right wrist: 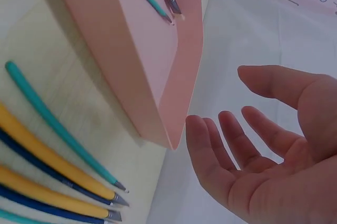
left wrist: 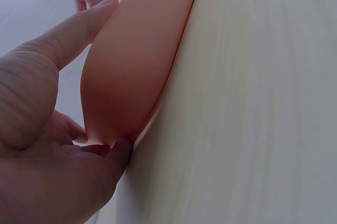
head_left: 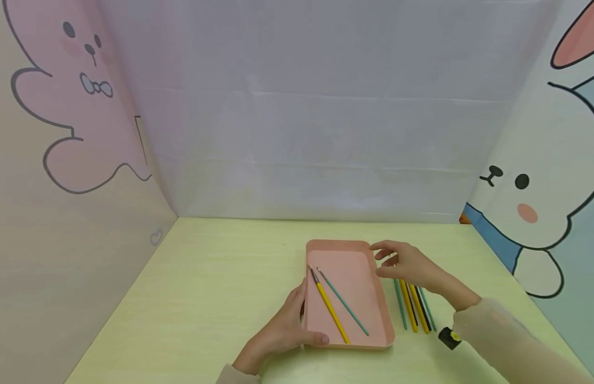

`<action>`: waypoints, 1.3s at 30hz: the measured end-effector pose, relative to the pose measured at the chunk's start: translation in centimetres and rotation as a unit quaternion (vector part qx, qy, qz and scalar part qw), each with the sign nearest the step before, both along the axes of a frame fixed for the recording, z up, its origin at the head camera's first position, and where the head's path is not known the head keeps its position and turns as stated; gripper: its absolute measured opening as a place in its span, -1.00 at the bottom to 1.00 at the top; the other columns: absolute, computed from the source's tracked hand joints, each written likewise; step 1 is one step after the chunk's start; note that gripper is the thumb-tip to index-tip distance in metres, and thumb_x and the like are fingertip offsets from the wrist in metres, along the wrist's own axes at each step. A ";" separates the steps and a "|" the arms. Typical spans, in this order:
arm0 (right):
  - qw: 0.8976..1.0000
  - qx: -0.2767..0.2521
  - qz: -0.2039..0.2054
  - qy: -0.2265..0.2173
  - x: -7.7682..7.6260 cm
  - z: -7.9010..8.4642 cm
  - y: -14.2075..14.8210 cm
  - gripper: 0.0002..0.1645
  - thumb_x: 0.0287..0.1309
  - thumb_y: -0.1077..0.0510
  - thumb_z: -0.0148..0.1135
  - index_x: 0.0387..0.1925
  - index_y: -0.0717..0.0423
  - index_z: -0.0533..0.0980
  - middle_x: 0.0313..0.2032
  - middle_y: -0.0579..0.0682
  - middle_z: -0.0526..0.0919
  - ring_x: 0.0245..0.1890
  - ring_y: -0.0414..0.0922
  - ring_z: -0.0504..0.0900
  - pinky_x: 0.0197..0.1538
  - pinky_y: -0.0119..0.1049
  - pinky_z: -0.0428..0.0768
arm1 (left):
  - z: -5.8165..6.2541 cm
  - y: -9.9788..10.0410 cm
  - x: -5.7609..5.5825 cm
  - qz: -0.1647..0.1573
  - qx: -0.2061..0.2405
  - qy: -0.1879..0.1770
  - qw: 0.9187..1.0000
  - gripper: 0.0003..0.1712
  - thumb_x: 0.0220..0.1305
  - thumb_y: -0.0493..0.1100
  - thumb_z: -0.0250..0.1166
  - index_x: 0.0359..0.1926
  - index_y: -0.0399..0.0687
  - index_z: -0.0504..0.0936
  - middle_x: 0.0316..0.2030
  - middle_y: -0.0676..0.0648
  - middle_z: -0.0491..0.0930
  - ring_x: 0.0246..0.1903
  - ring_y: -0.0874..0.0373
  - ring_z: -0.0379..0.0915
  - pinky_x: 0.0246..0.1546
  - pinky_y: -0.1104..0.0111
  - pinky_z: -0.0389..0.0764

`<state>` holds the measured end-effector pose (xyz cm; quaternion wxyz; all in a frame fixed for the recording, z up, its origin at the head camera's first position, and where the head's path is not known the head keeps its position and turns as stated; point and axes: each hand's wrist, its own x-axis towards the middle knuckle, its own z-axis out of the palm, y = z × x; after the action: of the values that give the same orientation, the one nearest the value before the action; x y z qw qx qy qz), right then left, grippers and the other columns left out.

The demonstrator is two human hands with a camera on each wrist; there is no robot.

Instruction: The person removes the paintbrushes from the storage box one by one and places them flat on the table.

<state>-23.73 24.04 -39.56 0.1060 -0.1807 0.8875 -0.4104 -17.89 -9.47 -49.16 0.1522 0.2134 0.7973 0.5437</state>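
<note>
My left hand (head_left: 285, 326) grips the near left corner of a pink tray (head_left: 345, 256), thumb over the near rim and fingers along the left side. In the left wrist view, fingertips meet at the corner of the tray wall (left wrist: 137, 60). Inside the tray lie a yellow-handled paintbrush (head_left: 331, 311) and a thin teal paintbrush (head_left: 347, 306), both slanting. My right hand (head_left: 407, 264) hovers by the far right corner of the tray, fingers loosely bent and apart. The right wrist view shows nothing between the thumb and fingers (right wrist: 200, 142).
Several more paintbrushes (head_left: 408, 305), with yellow, teal and dark blue handles, lie side by side on the table (head_left: 220, 288) to the right of the tray. A small black item (head_left: 447, 339) with a yellow spot sits near my right sleeve. White walls stand behind and on both sides.
</note>
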 end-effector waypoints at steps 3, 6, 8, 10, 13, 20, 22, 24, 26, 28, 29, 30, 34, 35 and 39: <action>1.000 0.005 0.016 0.006 -0.2 0.0 -1.5 -0.29 0.35 0.18 0.45 0.44 0.24 0.44 0.18 0.30 0.58 0.06 0.12 0.66 -0.03 -0.16 0.70 | 0.0 0.0 0.0 0.001 -0.001 0.001 1.000 0.60 0.02 0.08 0.72 0.74 0.24 -0.33 0.65 -0.24 -0.08 0.49 -0.10 0.09 0.42 -0.09 0.26; 1.000 0.010 0.022 0.004 -0.5 -0.1 -3.0 -0.28 0.31 0.21 0.47 0.44 0.21 0.45 0.17 0.27 0.59 0.08 0.15 0.66 -0.01 -0.14 0.71 | 0.0 -0.1 0.1 0.001 -0.001 0.003 1.000 0.59 0.03 0.08 0.71 0.73 0.36 -0.34 0.65 -0.21 -0.07 0.52 -0.09 0.05 0.43 -0.11 0.24; 0.999 0.012 0.030 0.003 -0.6 -0.3 -3.8 -0.27 0.28 0.22 0.48 0.43 0.21 0.45 0.17 0.27 0.61 0.09 0.17 0.66 0.00 -0.12 0.71 | 0.0 -0.1 0.1 0.001 -0.001 0.006 1.000 0.58 0.03 0.07 0.71 0.72 0.43 -0.34 0.65 -0.19 -0.06 0.55 -0.09 0.01 0.44 -0.12 0.22; 0.999 0.011 0.034 -0.004 -0.6 -0.6 -4.6 -0.27 0.26 0.23 0.48 0.42 0.20 0.45 0.18 0.27 0.60 0.08 0.17 0.66 0.01 -0.09 0.71 | 0.1 -0.1 0.1 0.001 -0.001 0.007 1.000 0.57 0.03 0.07 0.71 0.71 0.45 -0.33 0.65 -0.19 -0.06 0.55 -0.09 0.02 0.44 -0.13 0.22; 0.999 0.009 0.042 -0.016 -0.7 -1.2 -5.5 -0.29 0.25 0.24 0.50 0.39 0.22 0.46 0.15 0.27 0.60 0.04 0.14 0.67 0.00 -0.06 0.71 | 0.1 0.0 0.2 0.000 -0.002 0.006 1.000 0.56 0.04 0.08 0.71 0.72 0.45 -0.32 0.66 -0.20 -0.07 0.55 -0.10 0.03 0.43 -0.12 0.25; 0.998 0.013 0.067 -0.014 -1.1 -2.6 -7.2 -0.31 0.17 0.30 0.52 0.32 0.35 0.50 0.05 0.30 0.63 -0.09 0.12 0.71 -0.07 -0.07 0.72 | 0.1 -0.1 0.2 -0.002 -0.003 0.009 1.000 0.57 0.05 0.08 0.71 0.72 0.42 -0.34 0.66 -0.18 -0.07 0.57 -0.08 0.00 0.44 -0.13 0.23; 0.997 0.021 0.069 -0.014 -1.3 -3.0 -7.6 -0.31 0.14 0.31 0.52 0.31 0.34 0.51 0.02 0.28 0.64 -0.13 0.08 0.71 -0.11 -0.11 0.72 | 0.1 -0.1 0.2 -0.002 0.000 0.011 1.000 0.57 0.05 0.06 0.71 0.71 0.45 -0.34 0.66 -0.18 -0.07 0.56 -0.08 0.00 0.44 -0.10 0.24; 0.997 0.035 0.066 -0.016 -1.3 -3.3 -8.1 -0.30 0.11 0.32 0.53 0.29 0.32 0.53 -0.01 0.24 0.65 -0.17 0.03 0.71 -0.17 -0.16 0.72 | 0.1 -0.1 0.2 -0.002 0.004 0.010 1.000 0.57 0.04 0.04 0.71 0.71 0.47 -0.33 0.66 -0.18 -0.07 0.56 -0.07 0.00 0.44 -0.07 0.25; 0.997 0.050 0.064 -0.016 -1.3 -3.5 -8.4 -0.30 0.08 0.32 0.53 0.28 0.30 0.54 -0.04 0.20 0.67 -0.20 -0.01 0.72 -0.20 -0.18 0.71 | 0.2 -0.1 0.2 -0.001 0.004 0.010 1.000 0.57 0.04 0.05 0.71 0.72 0.45 -0.33 0.66 -0.18 -0.07 0.56 -0.07 0.00 0.44 -0.07 0.25; 0.996 0.062 0.060 -0.022 -1.3 -3.7 -8.7 -0.30 0.05 0.31 0.53 0.27 0.28 0.54 -0.07 0.16 0.68 -0.20 -0.04 0.71 -0.20 -0.17 0.70 | 0.2 -0.1 0.2 -0.001 0.003 0.007 1.000 0.58 0.04 0.06 0.71 0.72 0.40 -0.33 0.66 -0.19 -0.07 0.56 -0.08 0.00 0.44 -0.08 0.24; 0.996 0.067 0.057 -0.025 -1.2 -3.8 -8.9 -0.29 0.04 0.31 0.54 0.26 0.28 0.55 -0.08 0.14 0.69 -0.19 -0.05 0.71 -0.19 -0.16 0.69 | 0.2 -0.1 0.2 0.000 0.002 0.007 1.000 0.58 0.04 0.06 0.71 0.73 0.38 -0.33 0.66 -0.19 -0.07 0.57 -0.08 -0.01 0.45 -0.09 0.23; 0.996 0.071 0.054 -0.027 -1.2 -3.8 -9.0 -0.29 0.03 0.32 0.55 0.26 0.27 0.55 -0.09 0.13 0.69 -0.18 -0.05 0.71 -0.17 -0.15 0.68 | 0.2 -0.1 0.2 0.000 0.001 0.007 1.000 0.58 0.04 0.07 0.71 0.73 0.36 -0.33 0.66 -0.19 -0.08 0.57 -0.08 -0.01 0.45 -0.10 0.23; 0.995 0.086 0.040 -0.035 -1.0 -4.0 -9.5 -0.29 0.00 0.32 0.57 0.24 0.24 0.57 -0.12 0.07 0.69 -0.18 -0.07 0.68 -0.14 -0.13 0.66 | 0.1 -0.1 0.1 -0.005 0.000 0.010 1.000 0.58 0.05 0.09 0.70 0.73 0.36 -0.35 0.67 -0.19 -0.09 0.58 -0.08 -0.03 0.45 -0.11 0.22; 0.995 0.091 0.038 -0.034 -1.0 -4.0 -9.6 -0.29 -0.01 0.32 0.58 0.24 0.24 0.57 -0.13 0.06 0.69 -0.19 -0.08 0.66 -0.14 -0.13 0.65 | 0.1 -0.2 0.1 -0.005 0.001 0.011 1.000 0.58 0.05 0.08 0.70 0.72 0.38 -0.35 0.67 -0.19 -0.09 0.58 -0.08 -0.03 0.46 -0.12 0.22; 0.993 0.106 0.030 -0.036 -0.9 -4.1 -9.7 -0.31 -0.03 0.34 0.58 0.21 0.22 0.59 -0.18 0.04 0.68 -0.26 -0.11 0.61 -0.17 -0.17 0.62 | 0.1 -0.1 0.0 -0.008 0.005 0.015 1.000 0.58 0.05 0.06 0.71 0.72 0.41 -0.36 0.66 -0.18 -0.07 0.58 -0.08 -0.04 0.46 -0.13 0.20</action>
<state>-24.65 14.29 -43.70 0.1684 -0.1803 0.9159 -0.3166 -17.86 -9.61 -49.10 0.1434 0.2282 0.7952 0.5432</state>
